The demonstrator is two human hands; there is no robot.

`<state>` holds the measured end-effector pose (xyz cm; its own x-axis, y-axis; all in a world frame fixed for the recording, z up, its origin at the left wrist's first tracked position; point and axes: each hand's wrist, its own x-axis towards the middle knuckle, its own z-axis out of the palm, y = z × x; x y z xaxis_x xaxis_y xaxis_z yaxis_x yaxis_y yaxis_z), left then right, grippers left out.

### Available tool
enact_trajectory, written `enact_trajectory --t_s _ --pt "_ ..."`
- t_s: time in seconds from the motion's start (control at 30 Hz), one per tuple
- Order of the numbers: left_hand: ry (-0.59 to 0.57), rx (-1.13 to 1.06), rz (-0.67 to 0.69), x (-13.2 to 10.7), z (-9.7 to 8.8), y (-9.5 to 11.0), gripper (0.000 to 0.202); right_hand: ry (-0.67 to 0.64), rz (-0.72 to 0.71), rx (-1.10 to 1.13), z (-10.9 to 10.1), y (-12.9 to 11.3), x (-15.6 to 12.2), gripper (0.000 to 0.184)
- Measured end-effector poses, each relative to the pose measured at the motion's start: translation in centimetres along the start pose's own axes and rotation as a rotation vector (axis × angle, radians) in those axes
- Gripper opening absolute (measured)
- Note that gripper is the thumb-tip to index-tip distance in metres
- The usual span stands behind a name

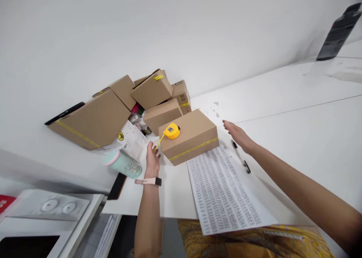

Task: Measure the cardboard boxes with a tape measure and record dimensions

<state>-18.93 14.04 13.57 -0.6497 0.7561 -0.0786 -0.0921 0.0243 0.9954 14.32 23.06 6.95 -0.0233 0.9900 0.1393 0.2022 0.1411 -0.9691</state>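
atop cardboard box [195,133]: tape measure [171,131], light, hard-cased (blade [161,140] likely springy; grip its tip). left hand [152,161] pinches blade left of box; right hand [239,136] spread, right of box.

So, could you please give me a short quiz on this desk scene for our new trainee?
1. True or false: the yellow tape measure sits on top of the nearest cardboard box.
2. Which lies closest to the open right hand? A) mint bottle B) black pen C) tape measure
3. Fill in: the left hand pinches the pulled-out ___.
Key: 1 true; 2 B; 3 tape.
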Motion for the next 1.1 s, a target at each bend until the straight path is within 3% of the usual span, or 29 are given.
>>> enact_trajectory --t_s 0.17,0.3,0.43,0.6,0.67,0.77,0.83,0.87,1.0,1.07,1.1 --pt "-0.288 -0.109 -0.111 -1.2 1.5 0.6 0.045 -0.176 0.034 0.14 2.7 -4.9 -0.1 0.06" --pt "-0.383 -0.181 -0.094 -4.7 1.1 1.0 0.044 -0.127 -0.011 0.062 1.2 -6.6 -4.6 0.057" --pt "-0.45 -0.16 -0.044 -9.1 -0.6 0.1 0.049 -0.104 0.004 -0.013 -1.9 -6.1 -11.0 0.057" --pt "-0.513 0.112 -0.008 -13.4 -2.4 -1.9 0.057 0.026 0.072 -0.124 -4.2 -3.7 -16.9 0.054" --pt "-0.425 0.309 0.127 -14.2 -2.5 -1.9 0.067 0.039 0.072 -0.168 -4.5 -2.8 -18.0 0.053" --pt "-0.293 0.637 0.541 -14.5 -1.3 -0.7 0.088 0.06 0.031 -0.202 -4.5 -1.9 -18.5 0.051" --pt "-0.32 0.792 0.725 -13.9 0.1 0.5 0.097 0.081 0.007 -0.213 -4.3 -1.7 -18.4 0.05" --pt "-0.361 0.844 0.751 -13.6 0.9 1.1 0.098 0.086 0.007 -0.218 -4.3 -1.6 -18.4 0.049" --pt "-0.429 0.84 0.635 -12.5 2.8 2.5 0.086 0.113 0.048 -0.256 -4.3 -2.3 -18.6 0.048" --pt "-0.508 0.655 0.509 -12.8 2.7 2.7 0.078 0.193 0.019 -0.288 -4.4 -3.5 -18.8 0.051" --pt "-0.603 0.518 0.415 -13.2 2.4 2.8 0.077 0.252 -0.016 -0.297 -4.5 -4.5 -18.9 0.05"
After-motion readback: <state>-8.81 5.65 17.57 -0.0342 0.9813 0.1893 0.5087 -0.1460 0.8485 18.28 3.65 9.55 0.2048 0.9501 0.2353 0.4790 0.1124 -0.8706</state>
